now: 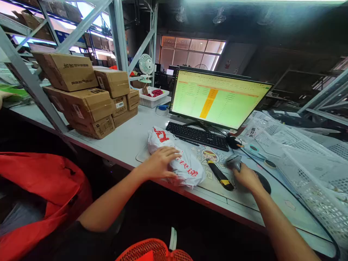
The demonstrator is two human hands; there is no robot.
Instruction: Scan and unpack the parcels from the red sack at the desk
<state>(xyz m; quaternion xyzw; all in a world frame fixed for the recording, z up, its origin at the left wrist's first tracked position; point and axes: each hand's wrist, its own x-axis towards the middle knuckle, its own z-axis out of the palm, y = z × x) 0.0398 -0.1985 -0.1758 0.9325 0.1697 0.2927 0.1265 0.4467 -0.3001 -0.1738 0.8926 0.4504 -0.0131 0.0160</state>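
Note:
A white plastic mailing bag (pixel 186 163) with red printing lies on the near side of the desk, bulging and wrinkled. My left hand (pixel 163 161) rests on top of it, thumb and fingers spread apart. My right hand (pixel 247 177) is closed around a grey handheld barcode scanner (pixel 234 161), whose head points towards the bag. Between the bag and the scanner lies a black and yellow utility knife (pixel 219 175) on the patterned desk mat (pixel 202 188). A dark computer mouse (pixel 262 181) sits just beyond my right wrist, partly hidden.
A monitor (pixel 217 98) stands behind a black keyboard (pixel 198 136). Cardboard boxes (pixel 89 101) are stacked at left beside a metal post (pixel 32 79). White plastic baskets (pixel 312 174) crowd the right; a black cable runs alongside them. Below are a red bag (pixel 62 181) and an orange basket (pixel 146 248).

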